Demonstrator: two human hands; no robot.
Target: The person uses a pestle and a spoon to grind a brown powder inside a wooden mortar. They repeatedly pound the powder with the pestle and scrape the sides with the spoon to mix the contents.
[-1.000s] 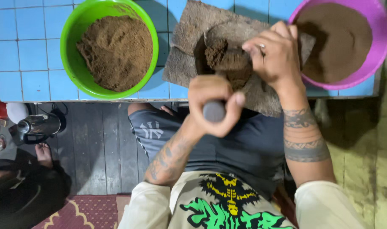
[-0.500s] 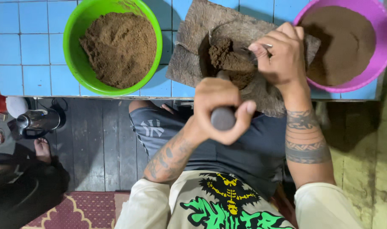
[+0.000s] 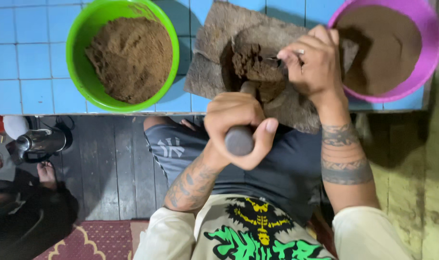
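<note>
left hand [image 3: 238, 123] wrapped round the pestle [image 3: 239, 139], handle end toward the body | shaft runs straight ahead into the brown clump [image 3: 252, 61] | mortar [image 3: 272, 79] at tiled ledge's near edge | right hand [image 3: 310, 60] pinching the clump, closer

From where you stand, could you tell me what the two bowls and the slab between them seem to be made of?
Green bowl and pink bowl: probably plastic, with bright uniform colour, smooth thin rims and a slight sheen. Slab: likely rough stone, grey-brown, matte and uneven-edged, though worn wood can't be excluded.
</note>
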